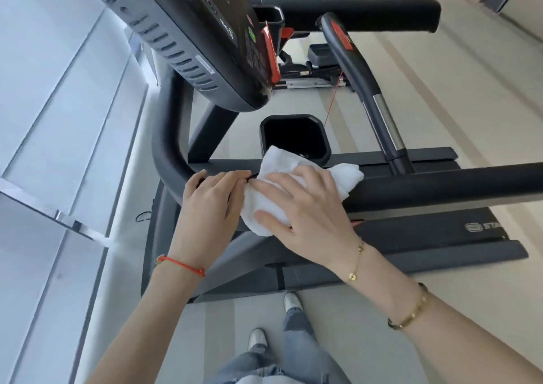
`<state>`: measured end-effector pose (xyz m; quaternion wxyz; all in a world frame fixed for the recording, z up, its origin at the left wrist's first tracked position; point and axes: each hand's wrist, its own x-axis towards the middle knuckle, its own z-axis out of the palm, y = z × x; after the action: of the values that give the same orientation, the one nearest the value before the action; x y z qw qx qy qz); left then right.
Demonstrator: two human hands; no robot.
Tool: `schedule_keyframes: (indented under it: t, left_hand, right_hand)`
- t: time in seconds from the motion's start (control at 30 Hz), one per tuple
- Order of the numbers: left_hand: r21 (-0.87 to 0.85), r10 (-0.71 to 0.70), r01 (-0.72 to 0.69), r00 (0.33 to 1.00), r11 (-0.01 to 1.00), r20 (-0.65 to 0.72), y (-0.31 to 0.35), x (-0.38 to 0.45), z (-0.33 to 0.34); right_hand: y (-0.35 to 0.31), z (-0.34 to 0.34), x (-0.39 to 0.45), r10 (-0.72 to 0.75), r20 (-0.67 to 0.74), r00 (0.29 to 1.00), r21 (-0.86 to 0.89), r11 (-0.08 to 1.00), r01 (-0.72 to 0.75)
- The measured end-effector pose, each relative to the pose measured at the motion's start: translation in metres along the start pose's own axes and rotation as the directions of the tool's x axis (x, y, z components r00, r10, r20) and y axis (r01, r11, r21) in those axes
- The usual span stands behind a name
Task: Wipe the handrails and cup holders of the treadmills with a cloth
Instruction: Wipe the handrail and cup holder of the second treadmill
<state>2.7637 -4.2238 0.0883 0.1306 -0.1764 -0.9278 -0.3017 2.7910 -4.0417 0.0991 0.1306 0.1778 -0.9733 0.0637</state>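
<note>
A white cloth (270,204) is draped over the near black padded handrail (440,184) of the treadmill, just below the near square cup holder (293,137). My right hand (308,207) lies spread flat on the cloth, pressing it against the rail. My left hand (211,204) rests on the rail's curved bend right beside the cloth, its fingertips touching the cloth's left edge. The far handrail (367,10) and a second cup holder (269,16) sit beyond the console (205,31).
A curved inner grip bar with a metal sensor (382,113) rises between the rails. The treadmill deck (440,231) lies below the rail. A glass wall with metal framing (58,119) runs along the left. My feet (276,319) stand on the pale floor. Another machine stands beyond.
</note>
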Motion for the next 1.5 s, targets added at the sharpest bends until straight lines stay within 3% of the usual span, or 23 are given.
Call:
schedule_keyframes:
  t: [0.13,0.4,0.63,0.93,1.1,1.23,1.5]
  left_hand:
    - [-0.028,-0.003,0.003,1.000,1.000,-0.015,0.003,0.003,0.000]
    - [-0.076,0.037,-0.033,0.998,0.997,0.046,0.046,0.006,0.021]
    - [-0.066,0.058,-0.051,0.993,0.996,0.104,0.092,0.014,0.051]
    - [-0.042,0.050,-0.046,0.994,0.998,0.100,0.163,0.033,0.110]
    - [-0.045,0.028,-0.024,0.996,0.999,0.085,0.207,0.041,0.142]
    - [-0.046,0.006,-0.004,0.999,0.999,0.043,0.238,0.048,0.160]
    - [-0.098,0.007,-0.002,0.999,0.995,0.046,0.284,0.062,0.182]
  right_hand:
    - [0.019,0.008,-0.021,0.074,-0.110,0.991,-0.011,0.997,-0.076]
    - [0.039,0.014,-0.045,0.145,-0.162,0.976,0.012,0.989,-0.145]
    - [0.125,-0.010,-0.084,0.323,-0.204,0.924,0.008,0.944,-0.329]
    - [0.217,-0.035,-0.119,0.329,-0.171,0.929,-0.041,0.939,-0.341]
    - [0.256,-0.043,-0.123,0.165,-0.138,0.976,-0.090,0.980,-0.179]
    - [0.279,-0.047,-0.126,0.111,-0.199,0.974,-0.022,0.993,-0.118]
    - [0.326,-0.079,-0.158,0.327,-0.276,0.904,0.087,0.945,-0.315]
